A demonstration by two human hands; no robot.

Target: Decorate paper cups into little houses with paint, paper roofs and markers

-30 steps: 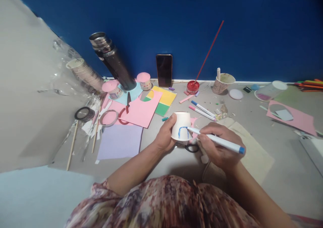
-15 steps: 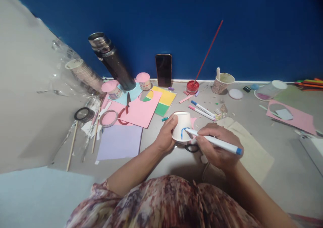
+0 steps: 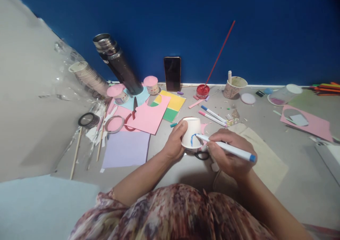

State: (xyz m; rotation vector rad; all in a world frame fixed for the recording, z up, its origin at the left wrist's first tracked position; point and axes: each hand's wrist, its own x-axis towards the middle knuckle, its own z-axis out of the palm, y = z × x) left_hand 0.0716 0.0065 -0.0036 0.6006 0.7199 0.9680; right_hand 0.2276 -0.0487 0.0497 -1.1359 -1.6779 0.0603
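A white paper cup [image 3: 190, 126], its wide rim facing down, is gripped by my left hand [image 3: 175, 140] from the left side. My right hand [image 3: 232, 151] pinches a white felt-tip pen with a blue end [image 3: 236, 150]. The pen's tip touches the cup's side, where a curved blue line shows. Beneath the cup, partly hidden, lie scissors with black handles [image 3: 202, 156]. A scrap of pink paper shows just behind the cup's right side.
Red-handled pliers [image 3: 130, 121] rest by pink paper [image 3: 152, 117]. Behind stand a flask [image 3: 122, 70], a phone [image 3: 172, 73] and a red paint pot [image 3: 203, 92] with a long stick. Two pens [image 3: 212, 117] lie beyond my hands. Stacked cups [image 3: 90, 78] lean at left.
My right hand and the pen have shifted very slightly to the right, the tip staying at the blue line. The cup is almost unmoved in my left hand.
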